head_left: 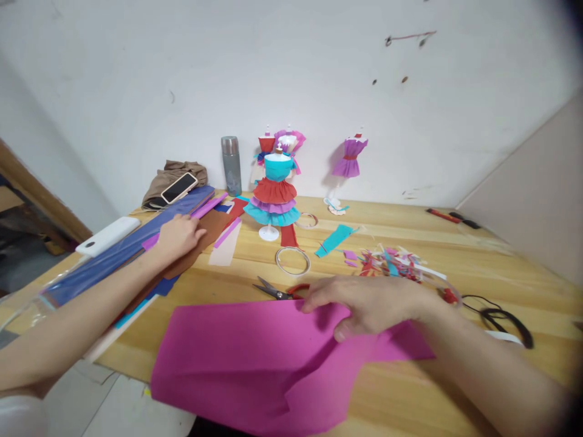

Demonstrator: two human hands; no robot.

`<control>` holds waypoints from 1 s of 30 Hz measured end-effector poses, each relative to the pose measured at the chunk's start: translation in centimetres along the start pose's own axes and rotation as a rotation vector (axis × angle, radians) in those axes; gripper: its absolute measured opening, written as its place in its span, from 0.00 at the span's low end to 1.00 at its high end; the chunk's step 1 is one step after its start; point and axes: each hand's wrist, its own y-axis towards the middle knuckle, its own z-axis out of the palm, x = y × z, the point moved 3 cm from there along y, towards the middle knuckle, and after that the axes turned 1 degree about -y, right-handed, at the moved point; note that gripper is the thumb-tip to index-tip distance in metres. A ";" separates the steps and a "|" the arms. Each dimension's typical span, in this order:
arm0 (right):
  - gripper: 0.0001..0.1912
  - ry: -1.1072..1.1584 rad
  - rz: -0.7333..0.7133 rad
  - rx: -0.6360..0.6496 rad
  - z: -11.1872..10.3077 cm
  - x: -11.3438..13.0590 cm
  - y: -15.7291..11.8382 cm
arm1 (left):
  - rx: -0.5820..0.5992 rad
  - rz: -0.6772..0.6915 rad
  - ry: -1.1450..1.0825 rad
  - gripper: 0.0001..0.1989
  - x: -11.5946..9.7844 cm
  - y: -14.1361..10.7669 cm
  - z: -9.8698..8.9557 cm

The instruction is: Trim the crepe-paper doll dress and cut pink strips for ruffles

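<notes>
A large magenta sheet of crepe paper (255,358) lies creased at the table's front edge and hangs partly over it. Over its far edge is my right hand (364,303), fingers and thumb apart, the fingertips at the paper. Scissors with red handles (277,293) lie just beyond, the handles partly covered by that hand. On the left, my left hand (178,237) rests on the pile of folded paper, its fingers curled over a purple paper strip (210,206); the fingertips are hidden. Brown paper (200,247) and blue paper (136,255) lie under and beside it.
A small dress form in layered paper (274,194) stands mid-table, others behind it. Tape rolls (293,274), turquoise paper (334,240) and paper scraps (387,264) lie around. A bottle (231,167), a phone (179,188), a white device (109,235) and a cutter (441,215) are farther out.
</notes>
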 end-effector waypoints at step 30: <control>0.24 0.014 -0.057 -0.003 0.3 -0.9 1.0 | 0.090 0.067 -0.069 0.36 1.0 4.0 8.7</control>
